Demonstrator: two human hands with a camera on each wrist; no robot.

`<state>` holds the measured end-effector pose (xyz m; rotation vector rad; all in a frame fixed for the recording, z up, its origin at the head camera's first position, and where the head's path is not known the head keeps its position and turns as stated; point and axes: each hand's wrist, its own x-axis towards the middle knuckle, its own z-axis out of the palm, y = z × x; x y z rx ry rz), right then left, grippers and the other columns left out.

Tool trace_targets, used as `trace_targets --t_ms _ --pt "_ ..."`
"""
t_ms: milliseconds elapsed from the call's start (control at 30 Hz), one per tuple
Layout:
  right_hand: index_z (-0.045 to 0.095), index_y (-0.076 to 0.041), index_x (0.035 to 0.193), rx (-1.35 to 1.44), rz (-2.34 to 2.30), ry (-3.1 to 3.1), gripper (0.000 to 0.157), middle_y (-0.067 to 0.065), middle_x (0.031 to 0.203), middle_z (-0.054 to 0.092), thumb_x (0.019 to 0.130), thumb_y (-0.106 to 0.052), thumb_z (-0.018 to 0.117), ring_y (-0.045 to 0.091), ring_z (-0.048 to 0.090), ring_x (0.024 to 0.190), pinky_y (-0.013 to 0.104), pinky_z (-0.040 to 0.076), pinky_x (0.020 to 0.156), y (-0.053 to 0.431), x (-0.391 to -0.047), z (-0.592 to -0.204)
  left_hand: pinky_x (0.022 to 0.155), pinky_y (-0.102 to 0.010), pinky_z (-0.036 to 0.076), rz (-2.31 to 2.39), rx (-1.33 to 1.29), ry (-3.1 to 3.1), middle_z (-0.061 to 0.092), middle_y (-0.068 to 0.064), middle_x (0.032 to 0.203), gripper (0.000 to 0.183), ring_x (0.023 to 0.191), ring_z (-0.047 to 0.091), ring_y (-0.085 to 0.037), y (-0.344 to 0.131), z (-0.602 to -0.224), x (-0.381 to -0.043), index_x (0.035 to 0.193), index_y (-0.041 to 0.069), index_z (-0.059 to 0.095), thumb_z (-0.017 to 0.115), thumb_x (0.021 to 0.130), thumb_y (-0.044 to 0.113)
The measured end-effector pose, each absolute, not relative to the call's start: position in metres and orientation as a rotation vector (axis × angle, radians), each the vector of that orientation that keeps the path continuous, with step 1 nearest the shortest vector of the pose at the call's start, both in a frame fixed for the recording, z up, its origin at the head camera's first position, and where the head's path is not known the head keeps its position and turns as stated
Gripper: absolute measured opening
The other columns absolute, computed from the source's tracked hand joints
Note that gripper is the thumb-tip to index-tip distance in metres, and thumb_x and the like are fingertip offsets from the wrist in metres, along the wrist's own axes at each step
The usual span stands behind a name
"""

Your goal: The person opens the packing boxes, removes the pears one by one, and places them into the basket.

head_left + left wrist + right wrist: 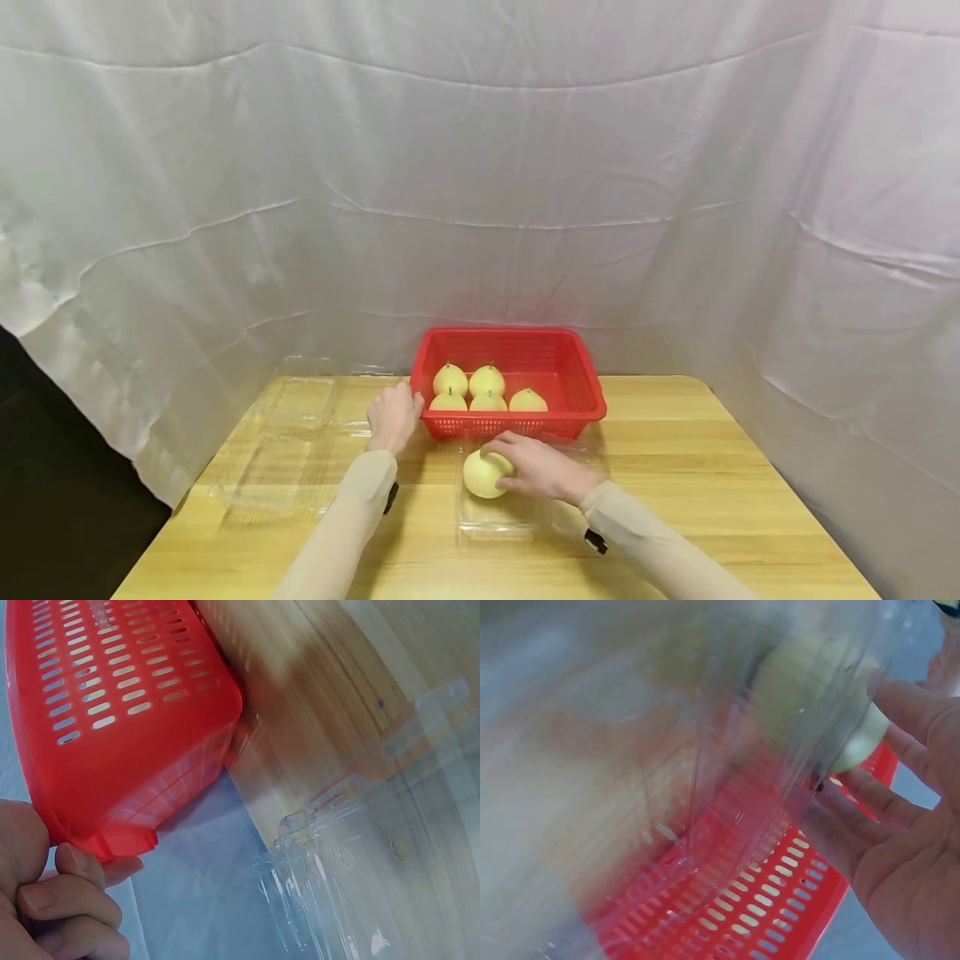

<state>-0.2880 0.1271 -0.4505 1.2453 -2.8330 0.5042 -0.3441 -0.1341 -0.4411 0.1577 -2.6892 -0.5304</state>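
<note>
My left hand (393, 417) pinches the left end of the rim of a red plastic basket (592, 392); in the left wrist view the thumb and fingers (71, 904) close on that rim. Several pale yellow pears (487, 381) sit inside the basket, mostly toward its left. In front of it, my right hand (543, 468) holds another pear (483, 475) with thumb and fingers at its sides. This pear is within a clear plastic clamshell box (498, 527) on the table, and the right wrist view shows it partly through the clear wall.
More clear plastic boxes (273, 471) stand on the left part of the wooden table (675, 467). A pale grey curtain (480, 192) hangs behind the table and along both sides. At the far left is a dark area (60, 483).
</note>
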Motion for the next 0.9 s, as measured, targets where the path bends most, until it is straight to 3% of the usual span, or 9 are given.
trace_targets --t_ms 233,600,900 --pt "0.054 -0.026 0.117 1.270 0.405 -2.857 0.044 -0.003 0.121 0.060 0.081 -0.028 0.080 0.016 0.063 0.105 0.033 0.054 0.089 0.117 -0.290 -0.454 0.047 -0.036 0.040 -0.559 0.163 -2.705 0.055 -0.008 0.062 0.032 0.056 0.054 -0.027 -0.135 -0.441 -0.342 0.065 0.009 0.055 0.058 0.093 0.025" --pt "0.052 -0.023 0.135 1.297 0.352 -2.858 0.064 0.001 0.131 0.056 0.078 -0.024 0.083 0.019 0.062 0.111 0.037 0.051 0.096 0.114 -0.289 -0.452 0.046 -0.037 0.039 -0.561 0.150 -2.685 0.056 -0.009 0.062 0.033 0.055 0.054 -0.028 -0.135 -0.441 -0.342 0.063 0.010 0.054 0.057 0.092 0.024" --pt "0.047 -0.025 0.139 1.307 0.262 -2.876 0.073 0.000 0.130 0.055 0.076 -0.029 0.084 0.018 0.062 0.109 0.036 0.052 0.093 0.113 -0.292 -0.452 0.046 -0.039 0.040 -0.569 0.154 -2.673 0.056 -0.009 0.063 0.032 0.056 0.055 -0.028 -0.134 -0.443 -0.343 0.064 0.010 0.054 0.056 0.092 0.024"
